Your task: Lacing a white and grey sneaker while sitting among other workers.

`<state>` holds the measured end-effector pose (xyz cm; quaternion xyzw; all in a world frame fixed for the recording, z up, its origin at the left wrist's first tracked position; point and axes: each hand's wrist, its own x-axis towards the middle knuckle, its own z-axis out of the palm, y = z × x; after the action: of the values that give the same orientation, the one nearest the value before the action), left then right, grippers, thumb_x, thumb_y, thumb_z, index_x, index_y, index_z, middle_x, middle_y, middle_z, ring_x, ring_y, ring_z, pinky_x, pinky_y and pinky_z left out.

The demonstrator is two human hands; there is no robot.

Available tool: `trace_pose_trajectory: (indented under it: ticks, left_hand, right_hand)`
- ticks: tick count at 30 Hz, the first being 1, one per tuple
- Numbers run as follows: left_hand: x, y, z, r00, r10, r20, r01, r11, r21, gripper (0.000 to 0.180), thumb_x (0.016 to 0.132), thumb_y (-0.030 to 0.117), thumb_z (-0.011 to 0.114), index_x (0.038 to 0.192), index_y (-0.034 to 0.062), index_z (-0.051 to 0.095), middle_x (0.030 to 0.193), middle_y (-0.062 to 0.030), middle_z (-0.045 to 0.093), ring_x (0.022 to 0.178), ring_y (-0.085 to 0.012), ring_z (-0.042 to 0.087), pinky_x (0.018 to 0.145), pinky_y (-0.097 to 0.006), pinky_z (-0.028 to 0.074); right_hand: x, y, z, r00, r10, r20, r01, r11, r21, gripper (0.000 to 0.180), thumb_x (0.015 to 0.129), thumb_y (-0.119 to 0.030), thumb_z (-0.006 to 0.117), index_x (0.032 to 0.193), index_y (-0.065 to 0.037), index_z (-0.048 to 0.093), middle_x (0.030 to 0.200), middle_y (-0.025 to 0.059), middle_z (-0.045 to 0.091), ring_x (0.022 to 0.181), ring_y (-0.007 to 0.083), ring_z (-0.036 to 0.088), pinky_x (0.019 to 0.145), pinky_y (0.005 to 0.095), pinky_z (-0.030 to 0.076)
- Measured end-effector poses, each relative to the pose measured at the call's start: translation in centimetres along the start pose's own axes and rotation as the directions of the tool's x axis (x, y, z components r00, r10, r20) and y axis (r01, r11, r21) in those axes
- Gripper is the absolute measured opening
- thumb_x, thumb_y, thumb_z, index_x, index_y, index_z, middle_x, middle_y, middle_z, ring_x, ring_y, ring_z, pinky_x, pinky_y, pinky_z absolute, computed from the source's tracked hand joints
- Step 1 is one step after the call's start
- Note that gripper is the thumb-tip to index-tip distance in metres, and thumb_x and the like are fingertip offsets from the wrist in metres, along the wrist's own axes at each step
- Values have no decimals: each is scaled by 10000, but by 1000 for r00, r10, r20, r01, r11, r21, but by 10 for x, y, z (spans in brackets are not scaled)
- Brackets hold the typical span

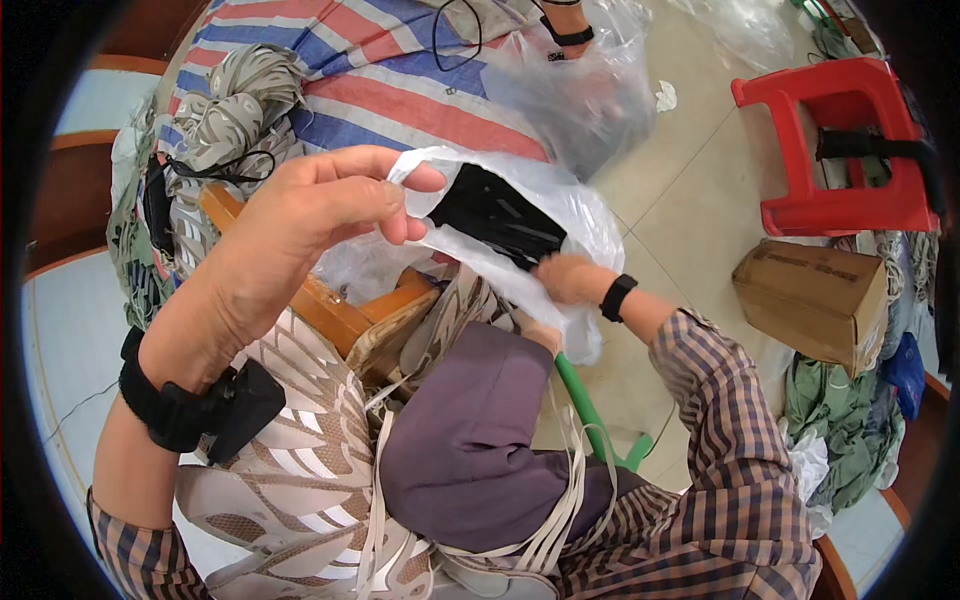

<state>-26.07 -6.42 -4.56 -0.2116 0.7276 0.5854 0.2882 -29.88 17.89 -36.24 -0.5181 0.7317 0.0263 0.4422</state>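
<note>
My left hand (345,195) is raised left of centre, its thumb and fingers pinched on the edge of a white plastic bag (590,215). The bag's mouth is held wide, and a heap of thin black pieces (499,215) lies inside; their kind is too unclear to tell. At the bag's near right rim is my right hand (570,278), blurred, with its fingers hidden against the bag and the black pieces. Whether it grips anything cannot be seen. Beige patterned fabric (290,450) with long pale straps (570,500) covers much of my lap.
A striped red, white and blue sheet (420,105) spreads ahead, with bundled patterned pieces (235,110) at its left. A wooden stool (335,315) stands close by. Rightward are a red plastic stool (840,90), a cardboard box (805,300) and green cloth (835,420). A green tube (580,400) stands near my knee.
</note>
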Motion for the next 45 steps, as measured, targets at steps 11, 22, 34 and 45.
trace_pose_trajectory:
  ticks: [11,22,34,45]
  left_hand:
    - [9,4,11,999,33,23,-30,993,-118,598,809,322,614,1323,34,515,935,-16,613,987,-153,590,960,-294,365]
    - [3,-9,12,999,-28,19,31,986,-162,590,781,307,633,1292,25,547,1192,-43,600,854,-106,559,878,-246,416]
    - [-31,28,-28,984,-12,-179,23,998,60,533,818,250,616,1288,13,527,867,1,603,802,-84,559,839,-243,438]
    - [-54,8,-32,973,-196,-125,212,967,139,347,887,204,596,1205,64,581,969,-12,632,879,-82,581,759,-218,464]
  right_hand:
    - [89,49,-3,768,349,-537,81,779,622,944,709,-322,775,1439,-35,250,1263,283,515,1252,400,436,1022,433,371]
    - [160,108,104,731,308,-610,-51,915,400,660,876,-257,585,1432,-75,278,1170,256,544,1119,401,514,945,455,424]
    - [57,41,-74,742,264,-617,-41,936,351,452,800,-266,649,1203,-83,561,1203,191,572,1122,389,523,974,467,397]
    - [-21,32,-8,941,-21,-338,82,983,167,251,821,-233,547,897,-20,656,850,213,654,784,349,632,722,461,472]
